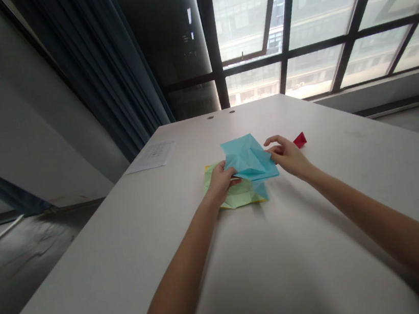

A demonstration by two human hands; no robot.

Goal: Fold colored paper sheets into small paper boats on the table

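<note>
A creased sheet of blue origami paper (248, 156) is held up a little above the table between my two hands. My left hand (223, 178) pinches its left edge, thumb on top and fingers underneath. At its right corner, my right hand (284, 156) grips the edge between thumb and fingertips, with the index finger raised and curved. Below lies pale green folded paper (238, 197) with yellow showing along its edges, partly covered by the blue sheet and my left hand. Another blue flap (261, 190) hangs or lies over the green paper's right side; which, I cannot tell.
A small red folded paper piece (300, 140) lies just beyond my right hand. On the white table (148, 252), a printed sheet (151, 157) rests near the left edge. Two round cable holes sit at the far end. Beyond are windows and a blue curtain (104, 62).
</note>
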